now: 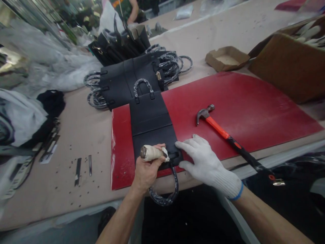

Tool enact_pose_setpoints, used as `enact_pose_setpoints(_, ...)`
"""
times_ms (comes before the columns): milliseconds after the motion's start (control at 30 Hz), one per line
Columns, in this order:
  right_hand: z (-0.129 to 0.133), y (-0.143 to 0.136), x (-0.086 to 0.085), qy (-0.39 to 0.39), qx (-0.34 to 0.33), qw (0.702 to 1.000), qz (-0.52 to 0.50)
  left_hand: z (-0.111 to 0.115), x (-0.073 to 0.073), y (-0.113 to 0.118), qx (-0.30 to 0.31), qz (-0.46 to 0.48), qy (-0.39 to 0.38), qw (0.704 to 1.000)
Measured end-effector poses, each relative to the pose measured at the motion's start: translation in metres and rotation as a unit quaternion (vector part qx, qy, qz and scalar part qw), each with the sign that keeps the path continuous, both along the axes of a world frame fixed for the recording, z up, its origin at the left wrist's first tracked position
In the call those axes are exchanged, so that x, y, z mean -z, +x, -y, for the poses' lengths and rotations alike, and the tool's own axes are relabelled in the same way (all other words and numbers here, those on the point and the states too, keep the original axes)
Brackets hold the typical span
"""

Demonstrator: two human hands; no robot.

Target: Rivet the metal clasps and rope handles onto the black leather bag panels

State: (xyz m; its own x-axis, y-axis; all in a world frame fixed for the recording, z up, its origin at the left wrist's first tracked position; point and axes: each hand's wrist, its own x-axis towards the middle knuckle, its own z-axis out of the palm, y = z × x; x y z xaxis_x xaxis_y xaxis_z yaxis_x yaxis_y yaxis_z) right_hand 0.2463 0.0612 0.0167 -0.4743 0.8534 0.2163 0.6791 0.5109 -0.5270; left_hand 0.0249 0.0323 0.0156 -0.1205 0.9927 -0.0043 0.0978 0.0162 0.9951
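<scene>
A black bag panel (152, 117) lies over a red mat (241, 112), with one plastic-wrapped handle at its far end and another hanging over the table's front edge. My bare left hand (148, 171) grips a short tool wrapped in whitish tape (152, 153), held tilted over the panel's near end. In a white glove, my right hand (207, 162) rests with fingers spread at the panel's right edge, holding nothing. To its right a claw hammer (218, 127) with a red and black handle lies on the mat.
Stacked black bag pieces (119, 81) with wrapped handles lie behind the panel. Cardboard boxes (289, 64) stand at the back right. Two small metal tools (90, 165) lie at left. Beyond the black bags, a person's arm (133, 12) shows.
</scene>
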Motion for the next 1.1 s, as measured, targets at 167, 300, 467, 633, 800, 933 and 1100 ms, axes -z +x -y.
enact_pose_setpoints(167,-0.0061,-0.0003,-0.0024,-0.004,0.021,1.0,0.001,0.0023,-0.0024,0.0016,0.01,-0.037,0.015,0.999)
enact_pose_setpoints(300,-0.0061,-0.0011,-0.0009,-0.005,0.017,1.0,0.0,0.0028,-0.0014,0.0017,0.0,-0.02,0.003,1.0)
enact_pose_setpoints(467,-0.0062,-0.0017,0.0013,0.0,0.019,1.0,0.003,0.0035,-0.0017,0.001,0.009,-0.026,0.009,1.0)
enact_pose_setpoints(633,-0.0054,-0.0025,0.0005,0.002,0.021,1.0,0.003,0.0037,-0.0011,0.0006,0.025,-0.036,0.023,0.999)
enact_pose_setpoints(800,-0.0062,-0.0031,-0.0005,0.005,0.02,1.0,0.006,0.0037,0.0001,-0.0003,0.048,-0.058,0.038,0.996)
enact_pose_setpoints(933,-0.0063,-0.0037,-0.0007,0.006,0.021,1.0,0.006,0.0041,0.0006,0.0002,0.05,-0.068,0.037,0.996)
enact_pose_setpoints(1100,-0.0054,-0.0034,-0.0001,0.004,0.022,1.0,0.003,0.0034,0.0021,0.0012,0.048,-0.072,0.047,0.995)
